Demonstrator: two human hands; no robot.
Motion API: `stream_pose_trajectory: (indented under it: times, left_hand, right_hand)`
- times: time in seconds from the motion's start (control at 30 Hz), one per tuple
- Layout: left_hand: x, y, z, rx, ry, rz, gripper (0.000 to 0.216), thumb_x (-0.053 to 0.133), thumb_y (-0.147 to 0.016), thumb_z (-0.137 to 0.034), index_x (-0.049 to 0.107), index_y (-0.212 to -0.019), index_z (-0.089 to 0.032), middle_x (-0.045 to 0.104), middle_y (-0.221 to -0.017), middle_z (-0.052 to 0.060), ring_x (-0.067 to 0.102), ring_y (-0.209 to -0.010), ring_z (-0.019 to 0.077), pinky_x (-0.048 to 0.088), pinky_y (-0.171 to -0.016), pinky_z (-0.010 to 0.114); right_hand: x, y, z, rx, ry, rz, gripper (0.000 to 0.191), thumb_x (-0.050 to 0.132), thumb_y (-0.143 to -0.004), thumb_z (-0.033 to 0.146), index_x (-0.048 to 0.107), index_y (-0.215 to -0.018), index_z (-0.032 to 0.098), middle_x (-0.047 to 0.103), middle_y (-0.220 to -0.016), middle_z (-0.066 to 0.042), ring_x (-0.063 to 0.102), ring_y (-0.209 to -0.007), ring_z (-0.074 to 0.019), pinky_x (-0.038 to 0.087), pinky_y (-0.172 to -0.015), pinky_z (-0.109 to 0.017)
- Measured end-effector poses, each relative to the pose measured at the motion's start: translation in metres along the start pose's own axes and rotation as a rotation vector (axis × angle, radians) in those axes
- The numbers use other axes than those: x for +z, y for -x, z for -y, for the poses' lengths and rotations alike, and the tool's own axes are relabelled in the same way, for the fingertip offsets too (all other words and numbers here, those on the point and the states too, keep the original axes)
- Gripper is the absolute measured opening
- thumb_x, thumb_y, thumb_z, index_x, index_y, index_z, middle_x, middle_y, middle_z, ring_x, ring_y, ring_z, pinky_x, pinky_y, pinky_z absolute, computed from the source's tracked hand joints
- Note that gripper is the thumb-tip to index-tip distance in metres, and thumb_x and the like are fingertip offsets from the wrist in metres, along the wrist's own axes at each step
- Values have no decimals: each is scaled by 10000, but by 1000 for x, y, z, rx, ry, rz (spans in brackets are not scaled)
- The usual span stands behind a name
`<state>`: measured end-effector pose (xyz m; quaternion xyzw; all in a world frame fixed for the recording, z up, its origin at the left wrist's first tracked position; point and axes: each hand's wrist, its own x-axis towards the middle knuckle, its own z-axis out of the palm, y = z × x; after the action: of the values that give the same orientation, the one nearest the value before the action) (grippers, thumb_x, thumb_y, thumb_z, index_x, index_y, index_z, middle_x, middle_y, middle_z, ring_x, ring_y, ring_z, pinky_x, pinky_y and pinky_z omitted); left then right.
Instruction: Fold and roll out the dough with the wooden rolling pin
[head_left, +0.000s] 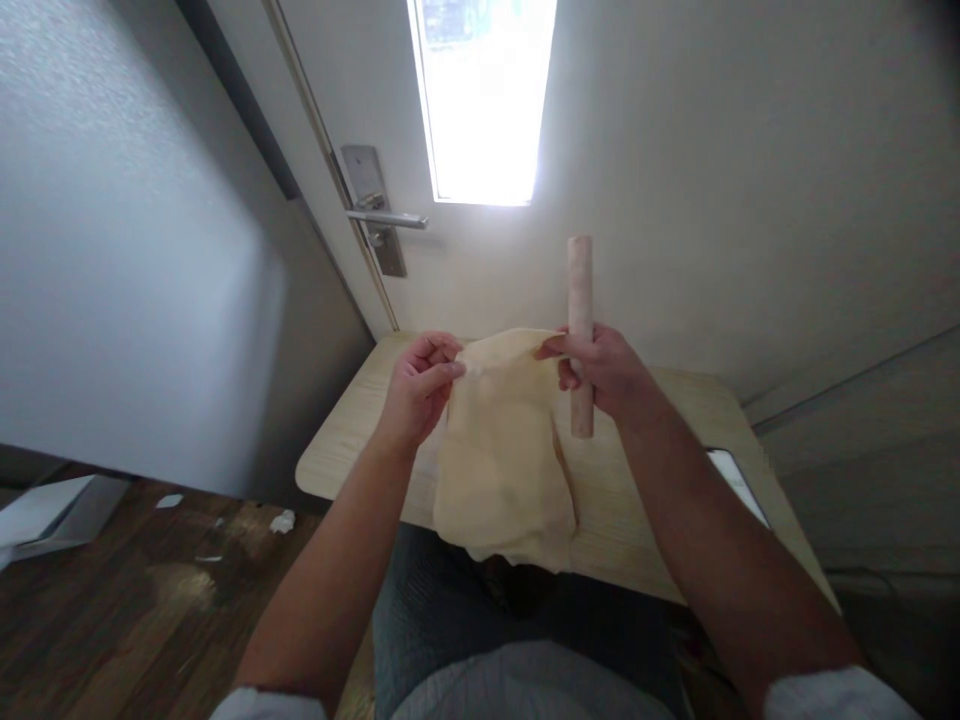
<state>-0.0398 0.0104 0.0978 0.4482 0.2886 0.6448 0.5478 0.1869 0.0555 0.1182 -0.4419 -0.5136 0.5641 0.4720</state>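
A thin, pale yellow sheet of dough (506, 450) hangs between my two hands, its lower edge draping over the front edge of the wooden table (637, 500). My left hand (424, 385) pinches its upper left corner between thumb and fingers. At the upper right corner, fingertips of my right hand (604, 365) hold the dough too. That same hand grips a plain wooden rolling pin (580, 290) upright, its top end standing well above the fingers. How much of the sheet touches the tabletop I cannot tell.
A phone (735, 480) with a bright screen lies at the table's right, partly behind my right forearm. Beyond the table stands a door with a metal handle (386, 218) and a bright window (487, 110). White scraps (283, 521) litter the wooden floor at left.
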Motion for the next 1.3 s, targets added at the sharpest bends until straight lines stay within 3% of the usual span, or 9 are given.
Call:
stream_pose_trajectory:
  times: [0.17,0.3,0.47,0.67,0.83,0.93,1.07,1.17,1.3]
  left_hand:
    - [0,-19,-10,93,-247,-183,236,749,-690,-200,614,-881,-233,600,-807,-52,540,-631,87,442,-536,195]
    - [-7,-42,-9,181,-492,-302,170,681,-706,-156,618,-855,-210,606,-769,-29,531,-630,101,406,-549,209]
    - [-18,-69,-3,281,-695,-317,130,636,-733,-141,618,-848,-200,620,-792,-16,544,-656,111,409,-603,232]
    - [-50,-96,52,209,-925,-309,111,576,-772,-119,604,-860,-181,638,-847,26,576,-739,142,461,-735,273]
    - [-74,-102,92,120,-1102,-305,248,568,-752,-64,631,-980,-134,651,-1089,126,600,-977,195,462,-908,323]
    - [-78,-86,87,113,-1143,-299,330,638,-773,-154,625,-1103,-138,638,-1182,142,600,-1027,216,455,-937,338]
    - [-85,-25,64,-8,-1263,-335,311,643,-844,-357,619,-1116,-207,690,-982,76,638,-891,213,468,-806,322]
    - [-90,31,51,-364,-1278,-362,350,648,-828,-544,634,-984,-231,700,-808,60,651,-747,226,444,-662,315]
    - [-83,70,47,-749,-1080,-140,432,604,-821,-625,611,-698,-211,654,-590,53,532,-433,172,387,-483,310]
  right_hand:
    - [20,-15,33,-198,202,-154,196,715,-748,299,602,-836,165,721,-839,-23,475,-381,-28,394,-340,-171]
    - [36,-36,33,-242,414,-236,210,653,-804,345,622,-887,155,700,-834,-22,511,-409,-41,417,-374,-180]
    - [42,-64,24,-305,491,-290,231,608,-825,349,620,-956,160,682,-863,-19,536,-470,-57,456,-438,-196]
    - [50,-85,-22,-230,807,-354,201,574,-871,325,636,-1004,188,686,-885,-54,655,-743,-170,529,-655,-266]
    - [55,-88,-68,-93,1094,-159,320,581,-885,281,617,-1196,213,709,-1025,-118,660,-959,-256,502,-826,-343]
    - [44,-77,-79,-74,1144,-92,365,593,-881,279,604,-1241,227,703,-1072,-122,653,-993,-263,482,-841,-339]
    - [9,-36,-89,-44,1172,-124,219,578,-874,300,662,-1048,198,712,-1001,-112,654,-938,-235,472,-774,-289]
    - [-17,5,-99,92,1106,-163,181,588,-863,358,665,-893,197,712,-854,-88,653,-783,-206,443,-624,-257]
    - [-28,46,-106,364,878,-92,244,649,-827,389,593,-679,203,586,-527,-23,530,-444,-148,364,-439,-255]
